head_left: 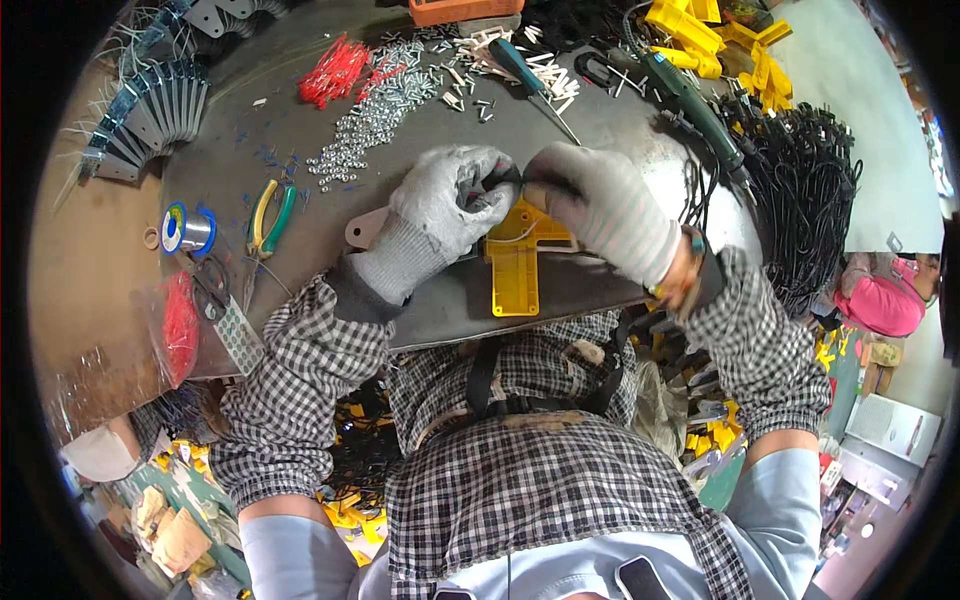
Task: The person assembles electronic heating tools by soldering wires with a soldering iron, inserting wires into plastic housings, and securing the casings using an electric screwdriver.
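Note:
My left hand [450, 200], in a pale grey glove with dark fingertips, is closed in a pinch just above the bench's front edge. Facing it almost fingertip to fingertip is my right hand [602, 205], gloved too, its fingers curled together. What either hand pinches is hidden by the fingers. Under them lies a T-shaped yellow plastic housing [515, 278], its open side up and its stem reaching the bench edge. A thin pale wire curves across its upper part. A flat grey metal piece with a hole [364, 229] shows beside my left wrist.
Screws and nuts [375, 125], red wires [335, 72], white sticks [540, 75] and a screwdriver [520, 70] lie beyond my hands. Pliers [268, 220] and a solder spool [188, 230] are left. A green power screwdriver [695, 110], black cables [790, 190] and yellow parts [690, 35] are right.

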A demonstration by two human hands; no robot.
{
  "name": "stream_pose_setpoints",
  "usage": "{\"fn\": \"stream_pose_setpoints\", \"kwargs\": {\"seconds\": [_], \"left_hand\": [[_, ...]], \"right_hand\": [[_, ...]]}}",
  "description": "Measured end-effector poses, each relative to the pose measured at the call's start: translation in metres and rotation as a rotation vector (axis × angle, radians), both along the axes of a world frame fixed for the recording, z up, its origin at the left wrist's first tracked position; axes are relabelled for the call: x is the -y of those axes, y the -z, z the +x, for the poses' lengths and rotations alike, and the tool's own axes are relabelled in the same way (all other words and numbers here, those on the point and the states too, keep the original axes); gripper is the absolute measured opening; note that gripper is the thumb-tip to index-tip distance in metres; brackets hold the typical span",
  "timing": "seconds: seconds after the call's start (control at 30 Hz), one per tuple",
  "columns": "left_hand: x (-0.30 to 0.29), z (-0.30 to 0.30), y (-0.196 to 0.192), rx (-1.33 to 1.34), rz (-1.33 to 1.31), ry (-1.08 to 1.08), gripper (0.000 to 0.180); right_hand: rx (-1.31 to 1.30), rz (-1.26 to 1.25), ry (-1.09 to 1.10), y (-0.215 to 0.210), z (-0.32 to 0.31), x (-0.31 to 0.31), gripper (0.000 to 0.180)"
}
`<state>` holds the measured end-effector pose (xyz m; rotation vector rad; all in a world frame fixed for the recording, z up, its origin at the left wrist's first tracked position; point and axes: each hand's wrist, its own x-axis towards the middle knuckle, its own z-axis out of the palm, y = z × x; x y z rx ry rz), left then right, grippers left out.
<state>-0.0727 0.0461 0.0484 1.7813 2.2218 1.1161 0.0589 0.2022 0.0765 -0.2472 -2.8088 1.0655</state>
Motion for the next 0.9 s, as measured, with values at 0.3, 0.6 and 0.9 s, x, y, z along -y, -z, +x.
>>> {"fn": "stream_pose_setpoints", "kwargs": {"seconds": [0.3,0.6,0.9], "left_hand": [[0.033,-0.017,0.026,0.536,-0.208,-0.301,0.016],[0.043,-0.002,0.014,0.415,-0.098,-0.334,0.013],[0.072,0.011,-0.016,-0.396,-0.038,-0.161,0.013]], "right_hand": [[-0.301,0.405,-0.063,-0.006,-0.008,0.027,0.018],[-0.232,-0.005,-0.003,-0.008,0.004,0.043,0.013],[-0.238,0.271,-0.226,0.014,0.008,0.05,0.015]]}}
